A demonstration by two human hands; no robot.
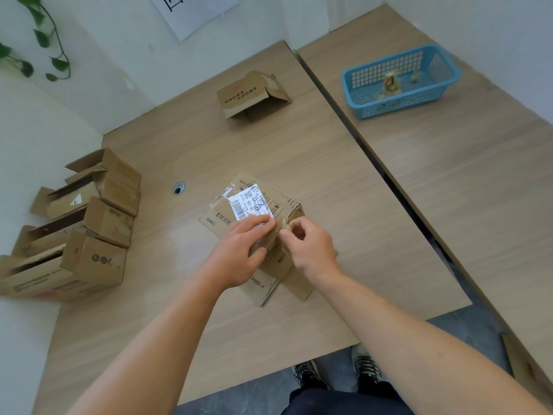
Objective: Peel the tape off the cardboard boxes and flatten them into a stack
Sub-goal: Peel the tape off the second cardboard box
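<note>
A brown cardboard box [239, 202] with a white shipping label [248, 203] lies on the wooden table [209, 151] in the middle of the view. My left hand [239, 250] presses down on its near end, fingers spread over the label's edge. My right hand [311, 247] pinches a crumpled strip of tape [285, 227] at the box's right edge. Under the box lies flattened cardboard [287, 283] with printed letters.
Several opened boxes [86, 223] stand in a row along the table's left side. Another opened box [251, 95] sits at the back. A blue plastic basket [401, 80] holding balled-up tape rests on the adjoining table to the right. A cable hole [178, 188] is left of the box.
</note>
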